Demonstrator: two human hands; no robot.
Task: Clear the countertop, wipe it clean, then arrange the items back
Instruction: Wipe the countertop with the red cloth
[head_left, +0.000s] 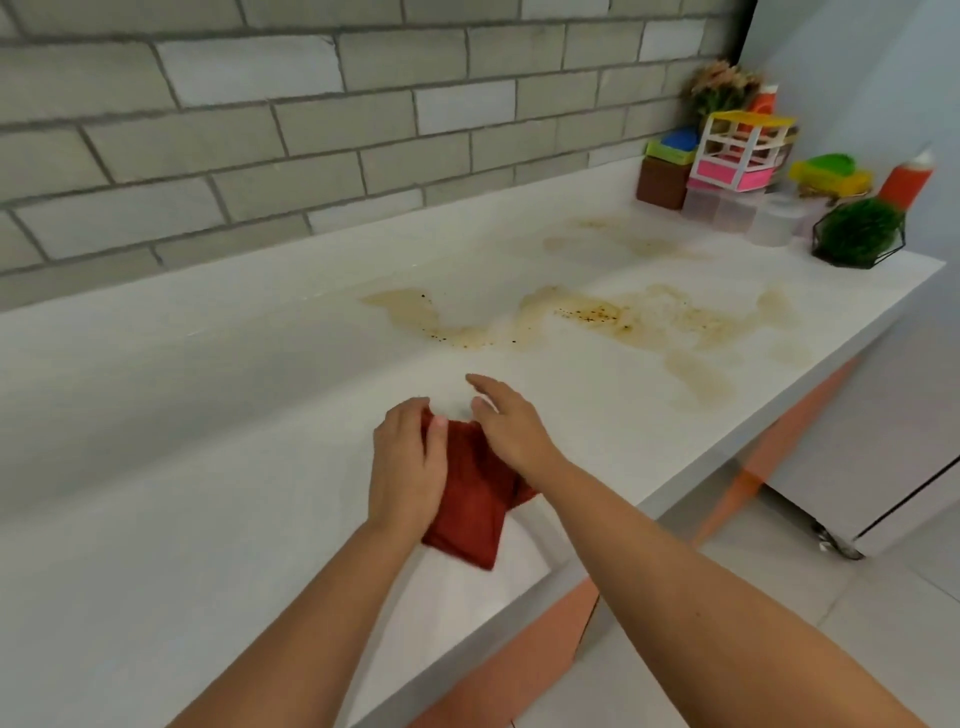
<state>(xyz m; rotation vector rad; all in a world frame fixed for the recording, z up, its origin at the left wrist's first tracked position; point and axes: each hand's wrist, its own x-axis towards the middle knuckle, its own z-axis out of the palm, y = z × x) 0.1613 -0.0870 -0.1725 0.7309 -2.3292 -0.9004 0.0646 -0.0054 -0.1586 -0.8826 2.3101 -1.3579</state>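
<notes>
Poised at the wiping step, with left grip (410, 462) curled round the red cloth (478, 506) and right grip (511, 426) flat-fingered, empty, over it; next, pressing cloth onto the brown spill (597, 317) farther along the counter (208, 415).

WHITE COUNTERTOP (208, 415), MID-CLEAN: A tan spill (587, 314) flecked with dark specks spreads across the right half of the surface, and a fainter patch (618, 239) lies nearer the back. Crowded at the far right end stand a brown box (661, 183), clear containers (719, 210), a white jar (775, 223), a red bottle (906, 182) and a green plant (860, 231) in a black wire frame. A red cloth (478, 499) sits near the front edge.
</notes>
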